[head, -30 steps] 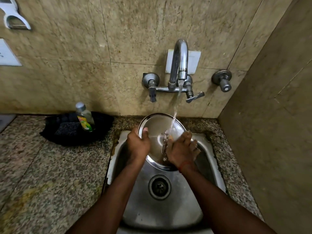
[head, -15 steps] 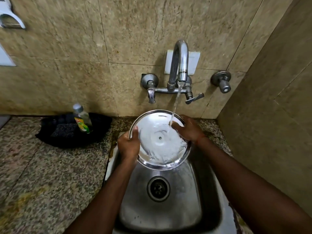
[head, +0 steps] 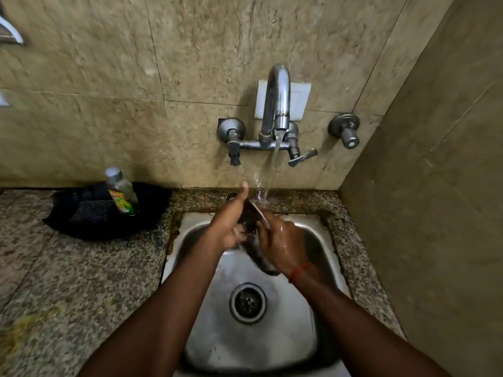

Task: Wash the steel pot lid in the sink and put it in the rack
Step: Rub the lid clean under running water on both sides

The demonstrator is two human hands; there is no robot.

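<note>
Both-handed grip, left hand [head: 231, 227] and right hand [head: 283, 246], on edge-on round steel lid [head: 255, 213]

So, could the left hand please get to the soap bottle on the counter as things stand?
Probably not right away: the left hand is gripping the steel lid under the running water. The path to the soap bottle looks clear, so the right hand would have to hold the lid alone.
</note>
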